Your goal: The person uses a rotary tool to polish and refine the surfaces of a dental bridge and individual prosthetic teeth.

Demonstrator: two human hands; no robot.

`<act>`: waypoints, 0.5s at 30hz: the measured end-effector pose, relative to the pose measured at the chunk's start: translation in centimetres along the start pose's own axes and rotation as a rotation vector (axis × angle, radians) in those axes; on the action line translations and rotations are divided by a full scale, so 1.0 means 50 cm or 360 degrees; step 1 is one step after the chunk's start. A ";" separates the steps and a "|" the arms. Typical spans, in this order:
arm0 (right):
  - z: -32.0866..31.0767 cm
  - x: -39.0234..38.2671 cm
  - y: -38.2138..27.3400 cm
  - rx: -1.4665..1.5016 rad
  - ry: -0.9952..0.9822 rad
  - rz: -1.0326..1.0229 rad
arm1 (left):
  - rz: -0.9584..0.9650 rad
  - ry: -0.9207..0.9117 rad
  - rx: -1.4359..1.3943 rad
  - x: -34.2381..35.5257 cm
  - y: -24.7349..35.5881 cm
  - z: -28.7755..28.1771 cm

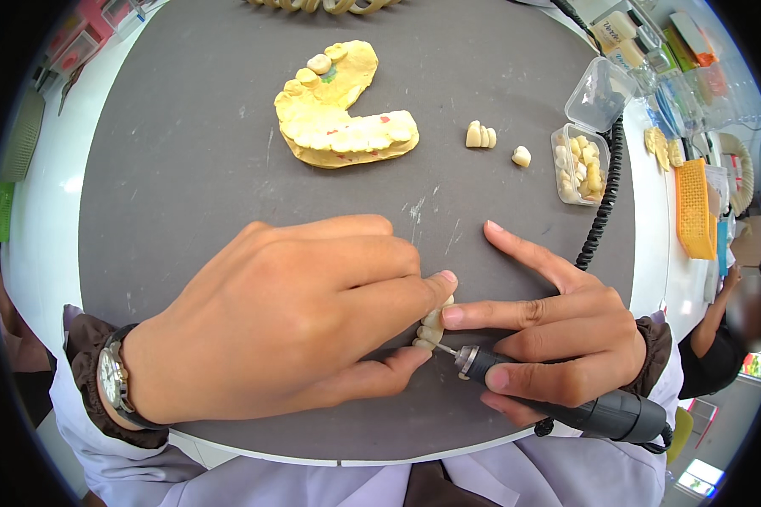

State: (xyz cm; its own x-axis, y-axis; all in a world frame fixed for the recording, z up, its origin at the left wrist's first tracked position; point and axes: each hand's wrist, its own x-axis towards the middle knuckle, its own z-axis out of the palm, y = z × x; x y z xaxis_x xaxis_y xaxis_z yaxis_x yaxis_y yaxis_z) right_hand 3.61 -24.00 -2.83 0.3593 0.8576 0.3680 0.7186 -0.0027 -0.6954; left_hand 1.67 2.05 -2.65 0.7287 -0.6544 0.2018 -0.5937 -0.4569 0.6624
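Observation:
A curved row of tooth-coloured crowns, a dental bridge (432, 328), is pinched between the thumb and fingers of my left hand (287, 313). My right hand (566, 338) grips a black dental handpiece (604, 414) low at the right. Its thin bur tip points left and meets or nearly meets the lower end of the bridge; exact contact I cannot tell. The right middle finger rests against the bridge while the index finger sticks out, pointing up and left. Beyond my hands stands a yellow plaster dental model (313, 127) with several teeth and red marks.
A small joined crown piece (480, 135) and a single crown (522, 156) lie right of the model. A clear box (580, 200) of tooth pieces has its lid up, beside a coiled black cord (602, 220). An orange basket (693, 211) and another person (719, 329) are at the right.

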 end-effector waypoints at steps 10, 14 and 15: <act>-0.003 0.003 0.001 0.0045 -0.0027 0.0030 | 0.0000 0.0017 0.0039 -0.004 0.002 0.004; 0.006 -0.001 -0.001 0.0112 0.0124 0.0060 | 0.0021 0.0046 0.0015 -0.004 0.001 0.003; 0.009 -0.003 -0.001 0.0135 0.0181 0.0063 | 0.0027 0.0047 0.0004 -0.004 0.001 0.003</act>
State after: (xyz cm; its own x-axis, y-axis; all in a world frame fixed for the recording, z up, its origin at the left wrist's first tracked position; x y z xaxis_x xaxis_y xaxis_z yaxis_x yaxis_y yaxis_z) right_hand 3.25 -23.92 -3.11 0.4549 0.7937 0.4038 0.6514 0.0125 -0.7586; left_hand 1.43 2.05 -2.77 0.7284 -0.6439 0.2342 -0.6068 -0.4475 0.6570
